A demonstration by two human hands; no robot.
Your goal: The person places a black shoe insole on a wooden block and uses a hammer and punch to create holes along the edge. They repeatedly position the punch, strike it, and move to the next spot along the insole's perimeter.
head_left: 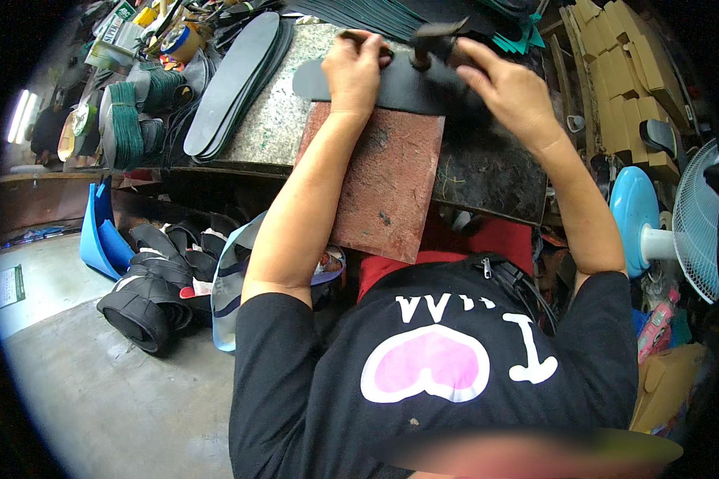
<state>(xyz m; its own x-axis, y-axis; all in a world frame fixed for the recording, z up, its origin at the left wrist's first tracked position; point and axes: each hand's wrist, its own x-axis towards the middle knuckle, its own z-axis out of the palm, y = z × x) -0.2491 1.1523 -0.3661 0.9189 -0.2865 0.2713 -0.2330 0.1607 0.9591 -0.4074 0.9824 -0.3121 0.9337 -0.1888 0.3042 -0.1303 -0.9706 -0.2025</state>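
A long black shoe sole (407, 94) lies crosswise on the bench top, over the far end of a reddish-brown board (387, 180). My left hand (355, 70) rests above the sole's left part, its fingers curled and pinched together. Something dark shows at its fingertips, but I cannot make out what it is. From the right, my right hand (510, 94) grips the handle of a hammer (422, 57). The hammer's head is over the middle of the sole, near the left fingers; whether it touches the sole I cannot tell. Most of the handle is hidden in the hand.
Left on the bench stands a stack of black soles (236, 84), beside spools of green cord (122, 124). Dark strips with green edges (367, 17) lie at the back. Right are cardboard boxes (635, 88) and a fan (695, 223). Black footwear pieces (148, 299) are heaped on the floor.
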